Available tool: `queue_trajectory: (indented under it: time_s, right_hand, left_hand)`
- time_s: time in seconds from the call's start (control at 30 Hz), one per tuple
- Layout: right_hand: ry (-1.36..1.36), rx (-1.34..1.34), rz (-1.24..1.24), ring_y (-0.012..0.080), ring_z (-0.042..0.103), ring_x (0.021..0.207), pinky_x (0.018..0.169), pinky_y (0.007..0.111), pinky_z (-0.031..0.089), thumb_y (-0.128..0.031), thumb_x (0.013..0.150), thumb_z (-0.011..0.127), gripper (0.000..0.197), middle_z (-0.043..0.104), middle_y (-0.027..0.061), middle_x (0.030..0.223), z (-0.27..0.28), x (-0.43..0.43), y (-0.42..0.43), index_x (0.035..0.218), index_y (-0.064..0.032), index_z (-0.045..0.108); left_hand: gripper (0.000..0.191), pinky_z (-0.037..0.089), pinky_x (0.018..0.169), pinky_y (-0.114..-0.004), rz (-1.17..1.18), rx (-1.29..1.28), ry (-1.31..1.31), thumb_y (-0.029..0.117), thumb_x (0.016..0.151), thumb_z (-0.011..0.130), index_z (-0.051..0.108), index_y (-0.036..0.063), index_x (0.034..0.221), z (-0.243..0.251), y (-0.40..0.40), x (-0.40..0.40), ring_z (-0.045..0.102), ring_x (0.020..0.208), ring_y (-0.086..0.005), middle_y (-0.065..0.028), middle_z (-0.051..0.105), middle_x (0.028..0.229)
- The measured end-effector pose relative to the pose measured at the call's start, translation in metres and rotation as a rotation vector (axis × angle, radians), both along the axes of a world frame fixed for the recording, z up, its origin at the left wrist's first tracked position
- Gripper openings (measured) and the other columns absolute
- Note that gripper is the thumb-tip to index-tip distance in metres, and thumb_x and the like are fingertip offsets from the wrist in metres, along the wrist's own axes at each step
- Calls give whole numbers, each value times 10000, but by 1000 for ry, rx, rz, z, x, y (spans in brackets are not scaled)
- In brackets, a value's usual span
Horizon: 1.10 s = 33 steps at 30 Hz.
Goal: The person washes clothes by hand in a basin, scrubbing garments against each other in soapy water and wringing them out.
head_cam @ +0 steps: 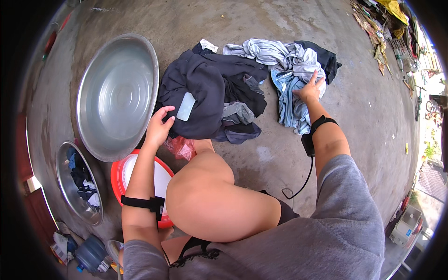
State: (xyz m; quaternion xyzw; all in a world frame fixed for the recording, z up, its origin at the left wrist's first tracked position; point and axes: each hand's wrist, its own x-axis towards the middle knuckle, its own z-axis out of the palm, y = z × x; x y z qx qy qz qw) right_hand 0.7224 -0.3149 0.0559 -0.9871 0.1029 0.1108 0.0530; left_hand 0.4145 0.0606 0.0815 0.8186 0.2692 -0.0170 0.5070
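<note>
My left hand is beside the rim of a large metal basin, with its thumb and fingers apart. Its fingertips reach the edge of a dark garment, on which lies a pale blue bar of soap. My right hand rests with spread fingers on a heap of light clothes. That heap holds a grey striped garment and a light blue denim-like garment; a black garment sits behind it. A grey cloth lies along the dark pile's right side.
The large metal basin appears to hold clear water. A smaller metal basin contains dark and white clothes. Below my left forearm is a red-rimmed white basin, near a red plastic bag. A water jug stands lower left.
</note>
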Motion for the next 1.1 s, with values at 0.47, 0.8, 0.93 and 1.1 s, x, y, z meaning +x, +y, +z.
queue_trajectory:
  time_s: [0.47, 0.8, 0.93, 1.1]
  right_hand:
    - [382, 673, 933, 365, 554, 983, 869, 364, 428, -363, 561, 770, 755, 576, 259, 1026, 6, -100, 93, 1117, 69, 495]
    - [-129, 264, 614, 381, 331, 1212, 965, 507, 330, -334, 508, 825, 919, 275, 170, 1371, 51, -35, 135, 1292, -206, 363]
    - [4, 596, 175, 319, 461, 1144, 949, 345, 386, -321, 512, 816, 1103, 399, 237, 1288, -34, 18, 93, 1345, 10, 174]
    - [1, 755, -96, 255, 625, 735, 575, 358, 505, -215, 601, 700, 600, 614, 181, 900, -13, 6, 119, 1093, 63, 498]
  left_hand:
    - [296, 375, 931, -329, 46, -93, 47, 70, 819, 561, 539, 60, 1114, 28, -12, 26, 481, 1132, -252, -87, 549, 1151]
    - [293, 391, 918, -334, 31, -49, 48, 75, 812, 559, 550, 76, 1105, 30, -1, 20, 493, 1122, -269, -96, 561, 1133]
    - [301, 389, 926, -356, -1, -67, 46, 80, 815, 560, 547, 87, 1115, 30, -5, 25, 475, 1138, -289, -103, 543, 1166]
    - [420, 375, 945, -374, 40, -119, 32, 88, 790, 602, 488, 92, 1194, 33, 5, 11, 445, 1159, -293, -113, 491, 1231]
